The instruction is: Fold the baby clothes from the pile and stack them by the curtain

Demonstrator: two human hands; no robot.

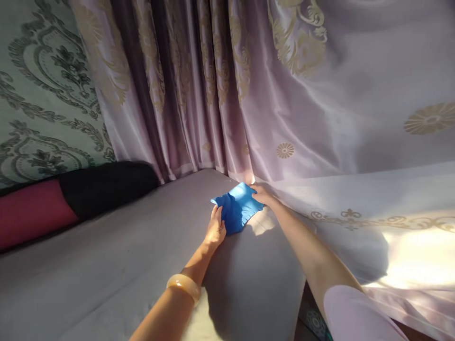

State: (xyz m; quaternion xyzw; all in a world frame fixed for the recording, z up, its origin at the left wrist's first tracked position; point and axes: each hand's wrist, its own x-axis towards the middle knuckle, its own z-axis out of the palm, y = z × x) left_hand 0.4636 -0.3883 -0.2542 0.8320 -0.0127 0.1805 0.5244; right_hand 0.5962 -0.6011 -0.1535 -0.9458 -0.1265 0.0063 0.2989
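- Curtain (298,109), gold-patterned, behind the grey surface (117,241).
- Blue cloth (240,206) on that surface, between the hands.
- Left hand (215,229): fingers pinching the cloth's left edge.
- Right hand (263,195): fingers slightly spread, touching its right side.

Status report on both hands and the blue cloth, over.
Left hand gripping near edge of blue cloth. Right hand at its far edge. Cloth spread on grey surface, partly sunlit. Nothing lying on it.
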